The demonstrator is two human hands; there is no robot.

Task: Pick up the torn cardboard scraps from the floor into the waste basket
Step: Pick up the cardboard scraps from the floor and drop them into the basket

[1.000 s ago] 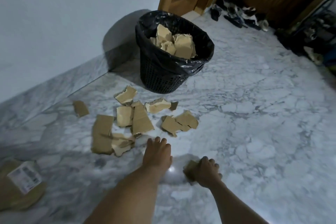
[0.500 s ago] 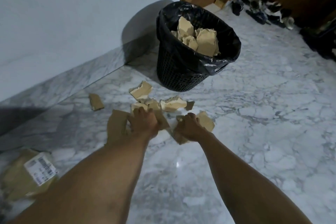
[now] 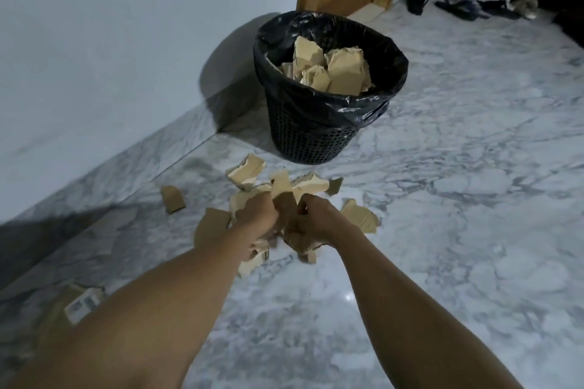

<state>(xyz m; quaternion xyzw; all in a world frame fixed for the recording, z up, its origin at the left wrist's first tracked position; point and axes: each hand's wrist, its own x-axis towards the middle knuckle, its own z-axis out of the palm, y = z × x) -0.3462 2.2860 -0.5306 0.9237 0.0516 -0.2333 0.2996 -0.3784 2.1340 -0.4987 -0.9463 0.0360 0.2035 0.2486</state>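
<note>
Cardboard scraps: loose pile on floor, near waste basket. Left grip, right grip: each clamped on gathered scraps. Step: gathering. Next, by judgement: lift over basket rim, release.

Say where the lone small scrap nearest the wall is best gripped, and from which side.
Probably its right edge, reached from above on the side away from the wall. The lone scrap appears to lie flat on the marble floor, apart from the pile, with nothing raised to grab; a fingertip could lift that edge for a pinch.
</note>
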